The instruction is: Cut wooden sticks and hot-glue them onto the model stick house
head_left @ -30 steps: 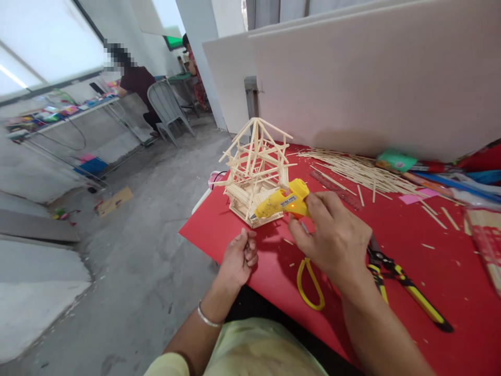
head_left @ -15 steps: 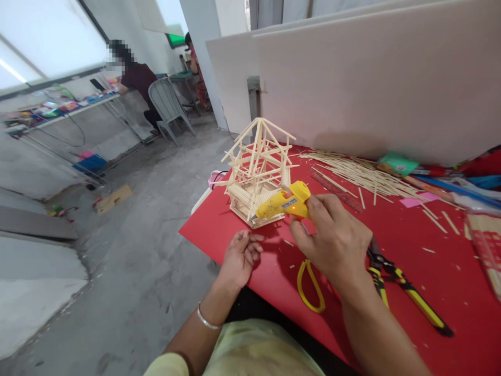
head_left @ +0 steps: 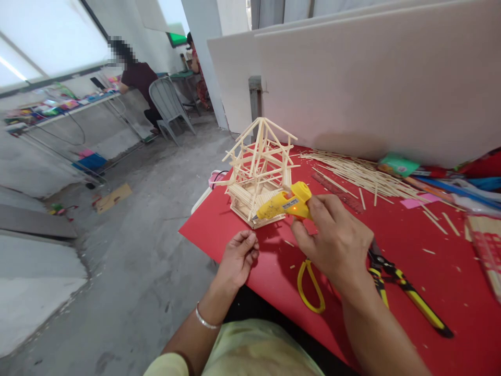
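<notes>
My right hand (head_left: 335,235) is wrapped round a yellow glue gun (head_left: 279,203), whose small orange light glows. The gun's nozzle points left, in front of the lower edge of a small house frame (head_left: 260,156) built of thin wooden sticks; whether it touches the frame I cannot tell. My left hand (head_left: 239,256) is just in front of the frame's base, thumb and fingers curled together. Anything pinched in those fingers is too small or hidden to make out. Below the glue gun lies a yellow looped handle (head_left: 311,287), its other end covered by my right hand.
Red table (head_left: 410,282) bears black-and-yellow pliers (head_left: 403,282), a pile of sticks (head_left: 348,172), a ruler (head_left: 336,193) and a green packet (head_left: 397,164). White boards (head_left: 352,78) stand behind. A person (head_left: 139,83) sits on a chair (head_left: 168,104) at a far bench.
The fingers of my left hand have drawn together from a looser spread, and the hand has shifted slightly left. The glue gun and the stick frame stay practically in place.
</notes>
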Demonstrator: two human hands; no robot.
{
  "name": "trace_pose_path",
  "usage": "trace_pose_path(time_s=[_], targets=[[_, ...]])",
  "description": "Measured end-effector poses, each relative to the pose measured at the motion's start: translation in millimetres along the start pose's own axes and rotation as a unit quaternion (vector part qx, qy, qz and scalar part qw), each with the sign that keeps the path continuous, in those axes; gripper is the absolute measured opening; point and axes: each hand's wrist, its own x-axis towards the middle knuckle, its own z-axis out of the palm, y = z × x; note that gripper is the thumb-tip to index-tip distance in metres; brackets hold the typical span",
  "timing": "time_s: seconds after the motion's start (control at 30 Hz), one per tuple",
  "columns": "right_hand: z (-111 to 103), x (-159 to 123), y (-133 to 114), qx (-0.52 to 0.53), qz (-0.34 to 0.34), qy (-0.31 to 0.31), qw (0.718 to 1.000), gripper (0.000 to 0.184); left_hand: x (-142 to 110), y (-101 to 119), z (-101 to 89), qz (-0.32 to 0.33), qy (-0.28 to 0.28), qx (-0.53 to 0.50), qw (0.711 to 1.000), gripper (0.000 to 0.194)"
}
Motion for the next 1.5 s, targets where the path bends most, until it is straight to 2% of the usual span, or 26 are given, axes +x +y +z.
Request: trace_pose_path(time_s=[1.5], targets=[[8,-1,-2,0.007,-0.004,0.025,1.000,0.029,8,-3,-13.6,-0.004,0.024,-0.006,1.000,0.034]])
